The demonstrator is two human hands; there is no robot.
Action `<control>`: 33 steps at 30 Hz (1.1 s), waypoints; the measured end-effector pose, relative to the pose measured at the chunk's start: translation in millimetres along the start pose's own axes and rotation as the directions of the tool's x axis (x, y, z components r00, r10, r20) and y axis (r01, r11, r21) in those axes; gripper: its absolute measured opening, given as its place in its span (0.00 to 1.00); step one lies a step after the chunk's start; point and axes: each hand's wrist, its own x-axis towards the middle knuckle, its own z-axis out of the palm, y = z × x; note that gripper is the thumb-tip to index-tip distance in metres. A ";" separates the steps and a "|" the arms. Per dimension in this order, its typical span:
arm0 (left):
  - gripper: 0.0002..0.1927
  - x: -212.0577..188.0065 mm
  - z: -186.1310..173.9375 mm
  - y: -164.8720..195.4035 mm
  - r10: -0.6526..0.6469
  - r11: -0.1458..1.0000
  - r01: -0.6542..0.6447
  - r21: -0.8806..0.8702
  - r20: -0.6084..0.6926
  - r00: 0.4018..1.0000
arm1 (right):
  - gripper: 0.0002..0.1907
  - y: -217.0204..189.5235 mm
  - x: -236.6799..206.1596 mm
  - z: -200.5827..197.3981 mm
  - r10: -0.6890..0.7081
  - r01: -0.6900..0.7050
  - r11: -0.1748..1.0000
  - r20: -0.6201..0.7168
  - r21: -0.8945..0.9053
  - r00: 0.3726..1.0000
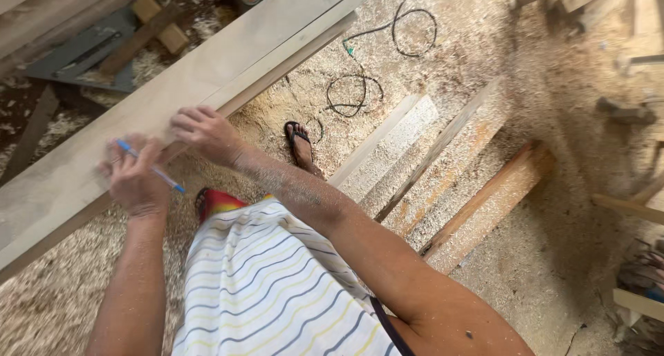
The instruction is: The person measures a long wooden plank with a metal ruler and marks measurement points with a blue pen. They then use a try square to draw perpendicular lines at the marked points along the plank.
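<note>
Sawdust floor (484,44) under long plank (228,65), loose boards (443,169) beside

Sawdust floor (526,259) — planks (484,204), cable (360,93)

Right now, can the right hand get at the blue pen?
Probably yes. The right hand rests on the plank close beside the left hand, which holds the blue pen; nothing lies between them.

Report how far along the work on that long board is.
Done: the long pale board looks planed smooth, with shavings over the floor. In hand: the left hand holds a blue pen at its edge; the right hand steadies it. No drawn line or cut shows.
</note>
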 end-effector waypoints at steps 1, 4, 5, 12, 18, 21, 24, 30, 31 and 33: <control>0.01 -1.2 3.8 0.8 -0.055 0.996 0.051 0.076 0.045 0.997 | 0.11 9.0 -9.1 -4.7 0.057 -0.053 0.995 -0.045 0.078 0.997; 0.07 -4.1 7.9 3.0 -0.061 0.990 0.056 0.130 0.030 0.998 | 0.14 30.8 -48.6 -26.0 0.369 -0.311 0.900 -0.156 0.304 0.916; 0.11 -2.7 8.0 3.6 -0.051 0.991 0.059 0.122 -0.061 0.997 | 0.13 42.6 -61.9 -33.3 0.477 -0.377 0.843 -0.210 0.383 0.854; 0.10 2.7 -5.8 15.7 -0.043 0.972 0.051 0.230 -0.042 0.998 | 0.30 229.9 -139.1 -86.9 0.941 -0.686 0.329 -0.288 0.649 0.178; 0.14 19.7 -14.5 26.8 -0.131 0.975 0.125 0.186 0.023 0.991 | 0.27 340.0 -131.0 -133.2 0.895 -0.408 -0.022 0.200 0.913 0.400; 0.09 29.6 -14.7 40.2 -0.448 0.864 0.448 -0.229 0.054 0.892 | 0.19 358.3 -116.2 -141.6 0.790 -0.356 -0.110 0.299 0.928 0.536; 0.04 37.6 -17.8 54.8 -0.672 0.595 0.609 -0.525 0.092 0.735 | 0.15 353.1 -103.1 -140.7 0.720 -0.373 -0.157 0.365 0.914 0.591; 0.04 48.7 -25.9 67.1 -0.559 0.819 0.548 -0.172 -0.022 0.829 | 0.14 343.0 -89.3 -147.8 0.748 -0.404 -0.155 0.375 0.901 0.548; 0.04 50.8 -25.7 66.6 -0.448 0.894 0.448 -0.005 -0.057 0.892 | 0.14 343.2 -88.4 -147.8 0.740 -0.387 -0.156 0.367 0.909 0.563; 0.05 55.7 -23.8 63.4 -0.334 0.920 0.343 0.188 -0.078 0.939 | 0.11 344.1 -89.9 -149.1 0.780 -0.447 -0.154 0.386 0.881 0.493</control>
